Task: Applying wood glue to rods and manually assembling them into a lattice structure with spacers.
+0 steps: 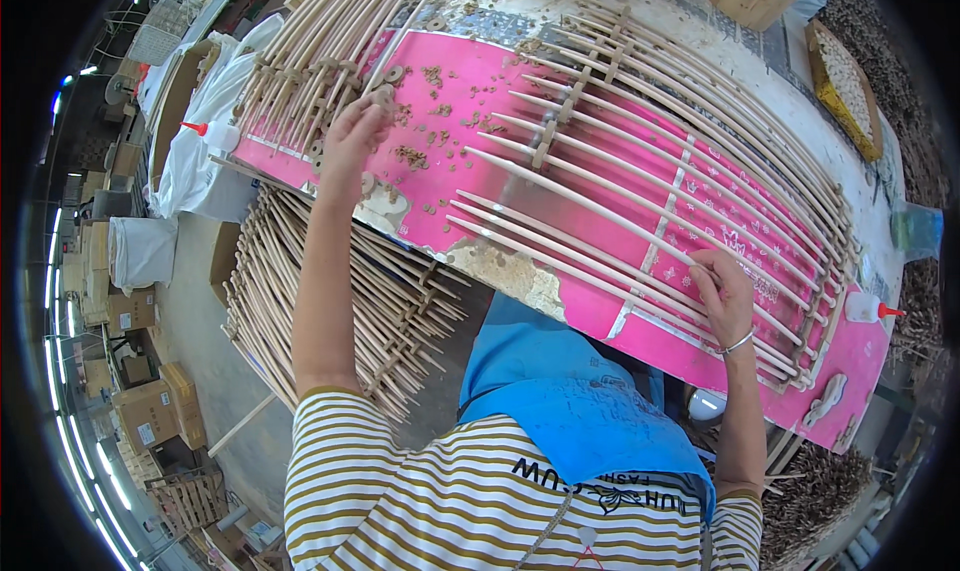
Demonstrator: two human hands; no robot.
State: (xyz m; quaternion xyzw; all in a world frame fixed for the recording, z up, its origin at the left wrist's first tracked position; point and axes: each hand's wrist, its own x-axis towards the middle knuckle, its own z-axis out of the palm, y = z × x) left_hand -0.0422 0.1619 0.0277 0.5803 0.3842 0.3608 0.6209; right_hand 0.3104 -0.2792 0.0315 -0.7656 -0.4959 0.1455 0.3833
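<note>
Wooden rods [590,211] lie in a row across a bright pink board [470,91], passing through a slotted wooden crossbar [553,131]. My right hand [725,289] is closed, thumb and fingers pinching one of these rods toward its near right part. Over the left part of the board my left hand [358,136] is closed, its fingertips on what looks like a small round wooden piece, partly hidden by the fingers. Another round wooden piece [395,74] lies just beyond them. Small brown bits [412,157] are scattered between the hands.
More rods [310,61] in crossbars lie at the far left of the board. A stack of rod assemblies [330,281] sits below its left edge. Red-tipped glue bottles stand at left [212,134] and right [868,308]. A yellow-edged tray [843,91] is at far right.
</note>
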